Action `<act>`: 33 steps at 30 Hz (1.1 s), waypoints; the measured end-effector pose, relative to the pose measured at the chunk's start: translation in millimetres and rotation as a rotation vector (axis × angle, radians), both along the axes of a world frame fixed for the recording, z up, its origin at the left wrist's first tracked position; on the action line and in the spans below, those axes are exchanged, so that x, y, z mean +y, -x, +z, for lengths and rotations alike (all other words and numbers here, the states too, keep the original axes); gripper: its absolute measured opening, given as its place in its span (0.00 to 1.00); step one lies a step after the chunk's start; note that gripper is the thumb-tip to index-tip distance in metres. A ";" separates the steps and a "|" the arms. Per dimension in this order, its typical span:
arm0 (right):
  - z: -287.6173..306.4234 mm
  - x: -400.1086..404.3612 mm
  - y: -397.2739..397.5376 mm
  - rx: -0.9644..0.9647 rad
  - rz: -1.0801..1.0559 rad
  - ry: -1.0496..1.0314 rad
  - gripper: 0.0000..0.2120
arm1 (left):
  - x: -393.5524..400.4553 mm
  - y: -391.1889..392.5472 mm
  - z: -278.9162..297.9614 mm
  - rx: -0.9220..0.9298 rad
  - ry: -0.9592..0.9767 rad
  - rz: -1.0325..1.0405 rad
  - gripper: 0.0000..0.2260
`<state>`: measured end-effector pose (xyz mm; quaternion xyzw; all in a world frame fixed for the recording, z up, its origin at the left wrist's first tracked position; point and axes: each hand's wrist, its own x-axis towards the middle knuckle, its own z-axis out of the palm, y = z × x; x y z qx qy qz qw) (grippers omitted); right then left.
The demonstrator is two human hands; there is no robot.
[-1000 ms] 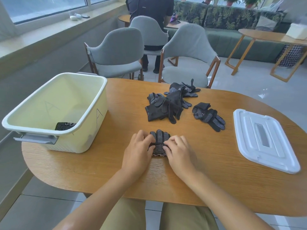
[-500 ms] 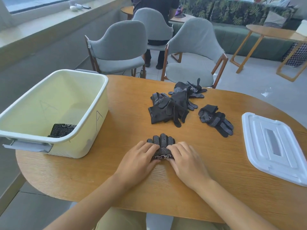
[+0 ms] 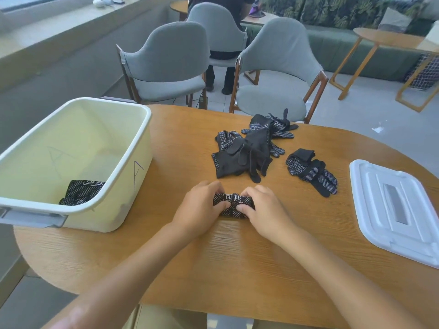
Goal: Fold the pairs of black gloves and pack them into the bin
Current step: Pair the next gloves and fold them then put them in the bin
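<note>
The oval wooden table (image 3: 237, 262) carries everything. At its left end stands the pale yellow bin (image 3: 133, 148), marked with a letter A on the side, and 1 folded pair of black gloves (image 3: 82, 191) lies on its floor near the front wall. At the right end lies the white lid (image 3: 394, 210), flat and well apart from the bin. Between them, on the far part of the table, is a loose pile of black dotted gloves (image 3: 247, 150), and just beside it on the right 1 separate pair (image 3: 311, 170). Near the front edge, both hands hold a folded glove bundle (image 3: 234, 204) against the table: the left hand (image 3: 199, 210) grips its left end with curled fingers, the right hand (image 3: 266, 211) grips its right end the same way
</note>
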<state>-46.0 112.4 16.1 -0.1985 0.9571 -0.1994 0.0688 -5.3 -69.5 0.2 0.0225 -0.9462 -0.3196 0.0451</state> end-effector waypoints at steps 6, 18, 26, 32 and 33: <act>10.6 -13.1 22.2 -0.180 -0.039 -0.051 0.21 | -1.5 24.5 8.3 -0.209 0.083 -0.008 0.16; 30.0 -32.1 39.7 -0.341 0.017 -0.230 0.14 | 10.8 45.4 17.0 -0.407 0.178 -0.099 0.13; 32.7 -31.6 29.8 -0.305 0.016 -0.232 0.14 | 10.6 35.0 21.6 -0.394 0.143 -0.111 0.12; 37.5 -32.3 20.5 -0.256 -0.005 -0.170 0.12 | 8.2 31.5 34.8 -0.366 0.166 -0.123 0.10; 40.6 -33.8 19.3 -0.240 -0.006 -0.159 0.12 | 6.1 31.1 39.4 -0.359 0.165 -0.119 0.10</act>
